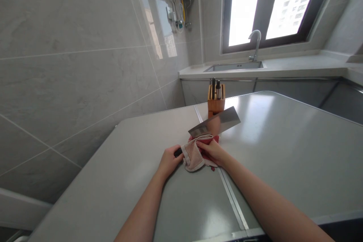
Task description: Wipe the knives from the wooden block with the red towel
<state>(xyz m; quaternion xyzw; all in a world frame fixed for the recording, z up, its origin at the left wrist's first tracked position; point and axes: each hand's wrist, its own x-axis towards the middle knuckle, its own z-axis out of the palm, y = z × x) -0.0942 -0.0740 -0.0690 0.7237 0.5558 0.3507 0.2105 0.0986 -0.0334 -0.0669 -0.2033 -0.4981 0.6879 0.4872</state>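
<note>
Above the glossy surface [283, 151]: my left hand [169, 160], fingers curled round a black handle [177, 152]; folded, coarse pinkish cloth [193, 158], pinched by the fingers of my right hand [214, 152] at a broad, mirror-bright cleaver blade [228, 119]; slotted wooden block [216, 104] behind.

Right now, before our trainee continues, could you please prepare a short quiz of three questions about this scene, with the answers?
1. Which hand grips the cleaver by its black handle?
2. True or false: the wooden knife block stands behind the cleaver, farther from the person.
3. Complete the sentence: the other hand holds a ____.

Key
1. The left hand.
2. True.
3. Cloth, pinkish, in the right hand.
</note>
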